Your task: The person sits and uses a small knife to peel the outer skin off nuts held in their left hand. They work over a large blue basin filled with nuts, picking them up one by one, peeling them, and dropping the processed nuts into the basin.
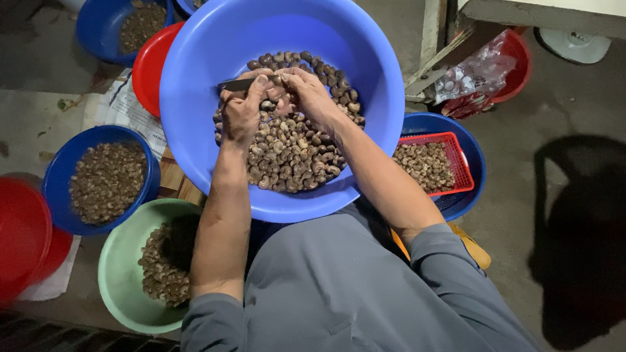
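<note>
Both hands work close together over the nut pile. Left hand (240, 117) is closed round a small dark-bladed metal knife (236, 84), blade poking out to the left past the fingers. Right hand (305, 91) is pinched shut on a single brown cashew nut (272, 93), held right up against the left thumb, so the two hands touch w/ the nut between them.

Nearest the camera: person's grey-trousered lap and grey sleeves. Just left of the lap, a pale green round plastic basin (117, 274) on the floor, part-filled w/ light peeled nuts, partly hidden by the left forearm.

Resting on the lap is the large light-blue round plastic basin (195, 117), holding a heap of brown unpeeled cashews (293, 156) approx. in its middle; both hands sit inside it, above the heap.

Left side: a dark blue round bowl (59, 173) full of small brown bits, and beside it at the frame edge a red plastic tub (23, 231). Right side: a red mesh plastic basket (456, 153) w/ pale nuts, nested in a dark blue basin (473, 189).

Farther off: a red bowl (150, 65) tucked behind the big basin's rim, another dark blue bowl (98, 29) of nuts top left, and a clear plastic bag (473, 72) lying over a red bowl top right.
</note>
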